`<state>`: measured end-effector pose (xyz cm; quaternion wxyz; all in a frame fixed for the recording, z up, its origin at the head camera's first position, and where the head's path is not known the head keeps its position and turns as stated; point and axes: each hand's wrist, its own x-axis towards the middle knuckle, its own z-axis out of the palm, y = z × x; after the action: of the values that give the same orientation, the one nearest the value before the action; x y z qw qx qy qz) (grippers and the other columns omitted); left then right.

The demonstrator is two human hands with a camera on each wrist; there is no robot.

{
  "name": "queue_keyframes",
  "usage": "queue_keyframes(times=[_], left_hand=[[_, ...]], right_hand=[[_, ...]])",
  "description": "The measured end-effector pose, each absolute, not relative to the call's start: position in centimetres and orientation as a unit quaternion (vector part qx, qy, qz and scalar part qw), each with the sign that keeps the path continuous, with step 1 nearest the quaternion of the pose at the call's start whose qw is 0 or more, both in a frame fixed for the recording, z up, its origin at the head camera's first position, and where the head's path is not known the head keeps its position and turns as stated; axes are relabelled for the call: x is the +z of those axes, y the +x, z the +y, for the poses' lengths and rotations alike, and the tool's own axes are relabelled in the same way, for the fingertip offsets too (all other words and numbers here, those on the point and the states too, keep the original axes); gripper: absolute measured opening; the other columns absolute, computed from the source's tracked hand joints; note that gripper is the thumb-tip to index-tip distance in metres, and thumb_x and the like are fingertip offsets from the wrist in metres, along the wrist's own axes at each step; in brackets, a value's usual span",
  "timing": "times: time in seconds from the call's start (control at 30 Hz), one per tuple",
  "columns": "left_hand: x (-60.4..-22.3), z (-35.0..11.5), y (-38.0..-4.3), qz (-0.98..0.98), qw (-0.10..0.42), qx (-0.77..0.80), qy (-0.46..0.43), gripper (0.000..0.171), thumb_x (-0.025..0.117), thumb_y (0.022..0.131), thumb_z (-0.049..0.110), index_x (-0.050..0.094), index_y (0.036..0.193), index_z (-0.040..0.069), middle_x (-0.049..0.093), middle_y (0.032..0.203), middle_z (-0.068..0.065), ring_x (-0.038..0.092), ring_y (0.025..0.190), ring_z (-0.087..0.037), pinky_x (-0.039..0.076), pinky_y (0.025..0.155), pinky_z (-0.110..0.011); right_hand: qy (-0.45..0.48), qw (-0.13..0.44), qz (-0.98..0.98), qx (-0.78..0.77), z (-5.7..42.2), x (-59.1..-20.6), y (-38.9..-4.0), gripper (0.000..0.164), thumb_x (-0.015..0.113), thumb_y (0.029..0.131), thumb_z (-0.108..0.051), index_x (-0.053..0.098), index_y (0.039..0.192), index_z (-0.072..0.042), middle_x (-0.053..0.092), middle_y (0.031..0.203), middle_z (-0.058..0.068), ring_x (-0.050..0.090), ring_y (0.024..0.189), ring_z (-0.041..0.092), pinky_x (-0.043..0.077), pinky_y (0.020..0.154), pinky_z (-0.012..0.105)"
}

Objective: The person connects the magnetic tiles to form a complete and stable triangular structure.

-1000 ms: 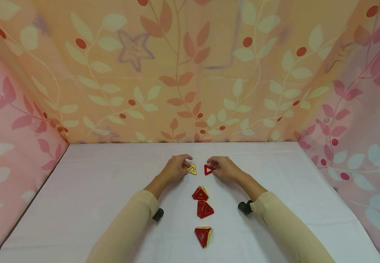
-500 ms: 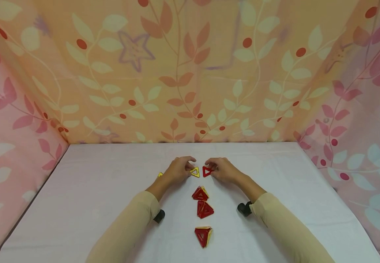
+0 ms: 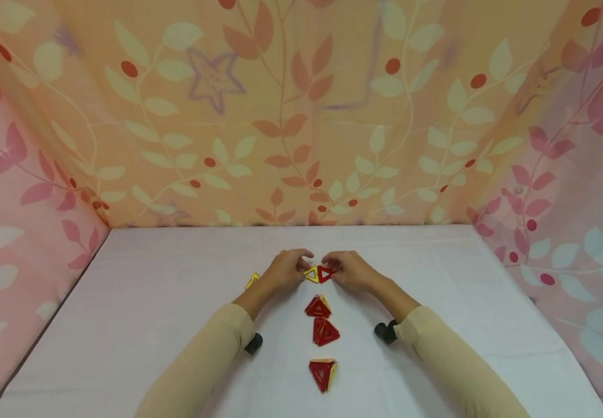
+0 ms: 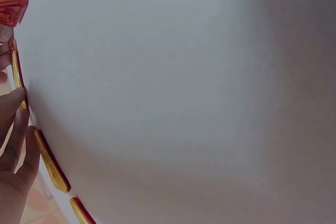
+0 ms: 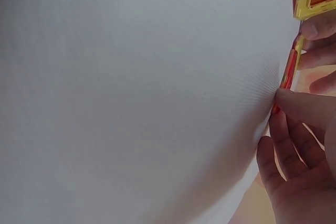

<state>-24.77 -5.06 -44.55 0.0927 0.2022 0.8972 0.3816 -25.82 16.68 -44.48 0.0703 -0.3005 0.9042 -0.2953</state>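
Note:
My left hand [image 3: 285, 270] pinches a yellow triangular magnetic tile [image 3: 316, 275] between thumb and fingers at the table's far middle. Facing it, my right hand [image 3: 352, 270] pinches a red triangular magnetic tile [image 3: 320, 274]. The two tiles meet edge to edge, yellow on the left and red on the right. In the right wrist view, the red tile [image 5: 289, 74] is seen edge-on at my thumb tip. Near the left hand's fingers in the left wrist view lie another tile [image 4: 51, 162] and the end of one more [image 4: 81, 211].
Three small red-and-yellow tile pyramids stand in a column nearer the body: a far one [image 3: 318, 307], a middle one [image 3: 325, 332] and a near one [image 3: 322, 374]. A yellow tile [image 3: 252, 281] shows partly behind the left forearm. Patterned cloth [image 3: 291, 116] hangs behind the white table [image 3: 150, 302].
The hands have come together, bringing the yellow tile rightward and the red one leftward until the gap between them closed. The yellow tile behind the left forearm has come into view.

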Motion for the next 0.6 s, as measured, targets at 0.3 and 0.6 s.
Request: queue_keyframes(times=[0.3,0.6], left_hand=[[-44.42,-5.16,-24.64,0.896,0.103,0.391,0.185,0.044,0.07,0.089,-0.002,0.06,0.131,0.005,0.073,0.109,-0.007,0.066,0.103,-0.021,0.052,0.095,-0.037],[-44.56,-5.07,-24.65,0.893,0.093,0.395,0.193,0.055,0.07,0.087,-0.006,0.053,0.138,0.004,0.074,0.106,-0.007,0.068,0.102,-0.02,0.051,0.095,-0.039]], right_hand=[[-0.302,0.06,0.905,-0.293,16.66,-44.82,-25.86,0.032,0.067,0.085,0.008,0.067,0.117,0.001,0.07,0.104,0.008,0.064,0.092,0.019,0.054,0.085,0.036],[-0.331,0.064,0.896,-0.29,16.75,-44.52,-25.63,0.032,0.066,0.086,0.011,0.066,0.115,-0.001,0.069,0.1,0.008,0.062,0.092,0.02,0.054,0.088,0.04]])
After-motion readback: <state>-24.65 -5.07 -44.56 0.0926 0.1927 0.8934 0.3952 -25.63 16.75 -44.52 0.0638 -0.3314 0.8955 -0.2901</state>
